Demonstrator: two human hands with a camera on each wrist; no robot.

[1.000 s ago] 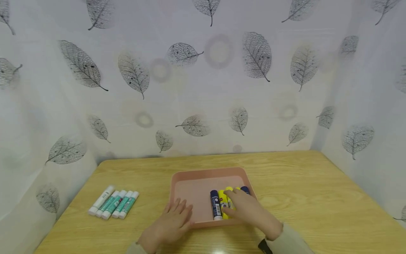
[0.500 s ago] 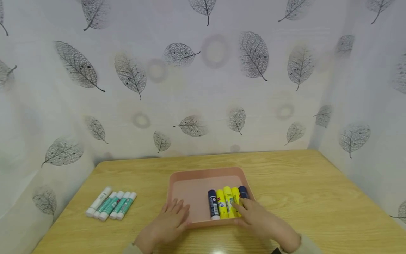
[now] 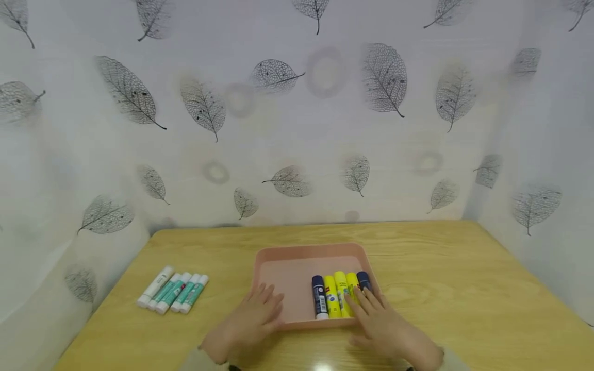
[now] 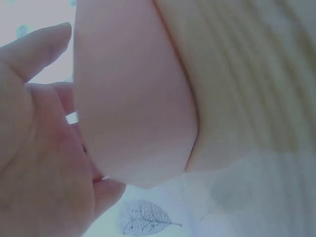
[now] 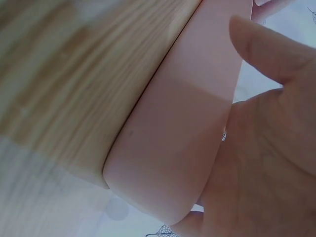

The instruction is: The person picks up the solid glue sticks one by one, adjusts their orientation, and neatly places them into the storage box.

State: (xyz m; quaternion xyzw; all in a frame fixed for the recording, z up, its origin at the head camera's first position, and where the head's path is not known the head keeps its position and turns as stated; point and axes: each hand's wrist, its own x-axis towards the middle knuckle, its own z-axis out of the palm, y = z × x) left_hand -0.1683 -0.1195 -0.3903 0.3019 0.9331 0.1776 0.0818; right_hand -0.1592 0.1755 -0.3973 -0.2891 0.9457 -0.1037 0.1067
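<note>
A pink tray (image 3: 287, 288) lies on the table, with two navy glue sticks (image 3: 319, 298) and three yellow glue sticks (image 3: 332, 297) side by side in its right part. My left hand (image 3: 248, 319) lies over the front left corner, fingers extended across the rim; the left wrist view shows the hand (image 4: 44, 133) against the tray wall (image 4: 133, 98). Over the front right corner, my right hand (image 3: 385, 322) reaches with straight fingers above the rightmost glue sticks, partly covering them. In the right wrist view its palm (image 5: 266, 143) is beside the tray's outer wall (image 5: 173, 118).
To the left on the wooden table (image 3: 441, 268) lies a row of glue sticks: one larger white glue stick (image 3: 155, 286) and several green-and-white glue sticks (image 3: 174, 293). A leaf-patterned curtain (image 3: 297, 129) stands behind the table and along both sides.
My right hand has moved right and down, from over the yellow glue sticks to the tray's front right corner. The left hand stays at the left corner. The head view has shifted slightly.
</note>
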